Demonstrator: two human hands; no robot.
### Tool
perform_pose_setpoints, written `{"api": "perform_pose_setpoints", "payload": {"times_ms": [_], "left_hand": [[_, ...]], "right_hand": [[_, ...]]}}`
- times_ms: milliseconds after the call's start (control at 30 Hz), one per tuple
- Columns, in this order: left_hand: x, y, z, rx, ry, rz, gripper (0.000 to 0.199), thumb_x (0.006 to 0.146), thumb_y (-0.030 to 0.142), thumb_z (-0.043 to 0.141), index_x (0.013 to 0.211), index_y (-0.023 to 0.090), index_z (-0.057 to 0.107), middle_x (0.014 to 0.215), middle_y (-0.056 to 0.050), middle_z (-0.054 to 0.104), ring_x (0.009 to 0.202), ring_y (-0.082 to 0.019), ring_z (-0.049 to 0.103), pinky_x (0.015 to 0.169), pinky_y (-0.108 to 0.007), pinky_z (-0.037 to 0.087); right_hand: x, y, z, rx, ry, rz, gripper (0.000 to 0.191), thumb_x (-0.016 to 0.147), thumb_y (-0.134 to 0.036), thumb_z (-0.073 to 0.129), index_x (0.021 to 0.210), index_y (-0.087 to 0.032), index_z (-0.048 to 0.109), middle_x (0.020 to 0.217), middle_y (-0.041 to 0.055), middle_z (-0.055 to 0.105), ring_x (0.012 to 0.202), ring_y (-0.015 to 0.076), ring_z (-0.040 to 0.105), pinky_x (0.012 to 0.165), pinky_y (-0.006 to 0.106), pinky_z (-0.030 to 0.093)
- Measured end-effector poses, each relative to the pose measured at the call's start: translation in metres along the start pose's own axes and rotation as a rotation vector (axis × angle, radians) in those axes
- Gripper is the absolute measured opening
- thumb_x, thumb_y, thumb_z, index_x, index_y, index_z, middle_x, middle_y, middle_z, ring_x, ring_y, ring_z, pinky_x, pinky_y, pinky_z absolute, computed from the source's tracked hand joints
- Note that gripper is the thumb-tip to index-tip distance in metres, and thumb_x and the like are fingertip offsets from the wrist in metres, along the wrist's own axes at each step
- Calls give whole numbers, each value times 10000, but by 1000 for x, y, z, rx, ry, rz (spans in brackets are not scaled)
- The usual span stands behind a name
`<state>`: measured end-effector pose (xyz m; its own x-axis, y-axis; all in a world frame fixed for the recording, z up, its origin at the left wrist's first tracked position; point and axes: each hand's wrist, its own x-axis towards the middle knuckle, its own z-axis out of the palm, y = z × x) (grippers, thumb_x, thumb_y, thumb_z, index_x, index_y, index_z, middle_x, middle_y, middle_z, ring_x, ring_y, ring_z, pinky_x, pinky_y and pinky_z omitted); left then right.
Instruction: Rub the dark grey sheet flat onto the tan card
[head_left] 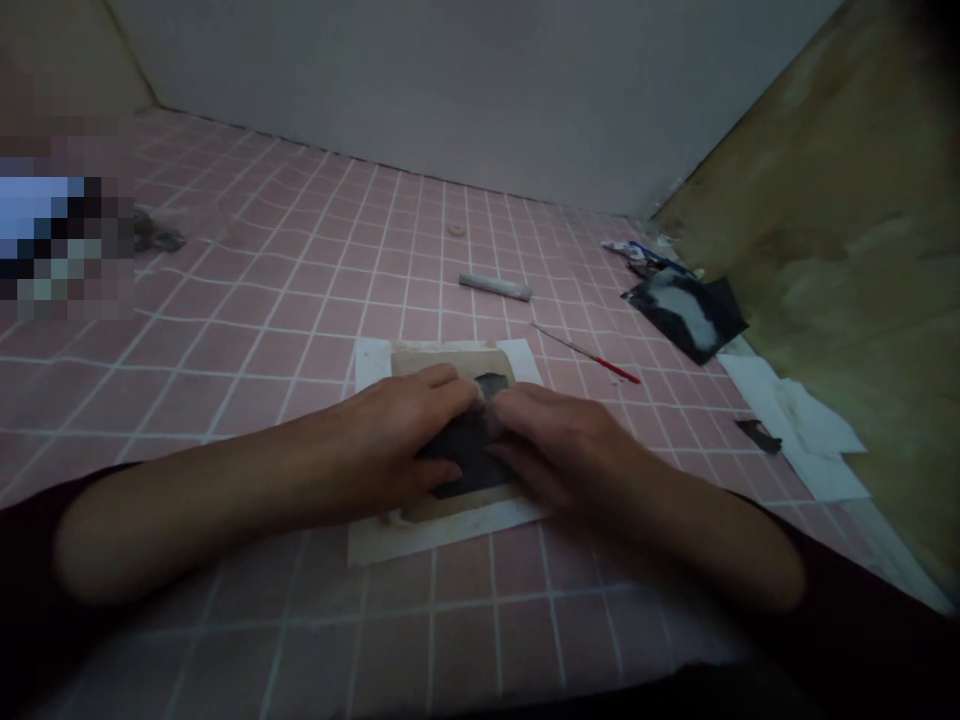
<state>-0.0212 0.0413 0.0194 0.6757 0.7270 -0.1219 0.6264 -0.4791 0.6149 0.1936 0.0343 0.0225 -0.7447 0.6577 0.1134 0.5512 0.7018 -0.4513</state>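
My left hand [409, 425] and my right hand [562, 430] meet over a dark sheet that looks like sandpaper [469, 462]. Between their fingertips is a small pale piece [484, 398], too blurred and covered to name. My right thumb and fingers pinch at it. The left fingers are bent against its other side, while the left thumb rests lower, over the dark sheet. Beneath that sheet lies a brown board or card [420, 360], which sits on white paper [367, 545].
Beyond my hands on the pink checked cloth [315, 270] lie a grey stick [495, 288], a thin red-handled tool [600, 360] and a small ring [456, 230]. To the right are a black sheet with white dust [686, 312], white papers [802, 430] and a dark scrap [759, 436].
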Motion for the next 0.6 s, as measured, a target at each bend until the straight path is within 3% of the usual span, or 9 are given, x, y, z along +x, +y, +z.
{"api": "perform_pose_setpoints", "payload": {"times_ms": [100, 267, 433, 600], "left_hand": [[0, 2, -1, -3, 18, -6, 172, 775, 207, 636, 853, 197, 483, 952, -10, 535, 851, -176, 536, 690, -306, 393], [1, 1, -1, 6, -10, 10, 222, 778, 217, 642, 938, 204, 489, 1023, -14, 533, 880, -174, 542, 702, -302, 398], [0, -1, 2, -3, 30, 3, 195, 768, 207, 639, 872, 204, 475, 966, -13, 536, 862, -182, 533, 691, -312, 389], [-1, -1, 1, -10, 5, 11, 233, 774, 242, 651, 923, 215, 474, 1006, -6, 539, 874, -177, 539, 698, -312, 398]], "right_hand": [[4, 0, 6, 62, 57, -103, 99, 910, -138, 455, 826, -189, 464, 846, 21, 507, 753, 138, 480, 658, 251, 387], [1, 6, -3, -32, -8, 14, 156, 862, -82, 512, 788, -190, 427, 780, -7, 491, 690, 117, 458, 620, 240, 344], [2, -1, 1, 46, -5, -97, 97, 912, -110, 456, 846, -181, 462, 851, 16, 508, 746, 127, 477, 650, 240, 377], [0, 4, -5, 1, -73, 7, 139, 899, -95, 479, 814, -194, 430, 791, -14, 491, 676, 108, 463, 610, 235, 346]]}}
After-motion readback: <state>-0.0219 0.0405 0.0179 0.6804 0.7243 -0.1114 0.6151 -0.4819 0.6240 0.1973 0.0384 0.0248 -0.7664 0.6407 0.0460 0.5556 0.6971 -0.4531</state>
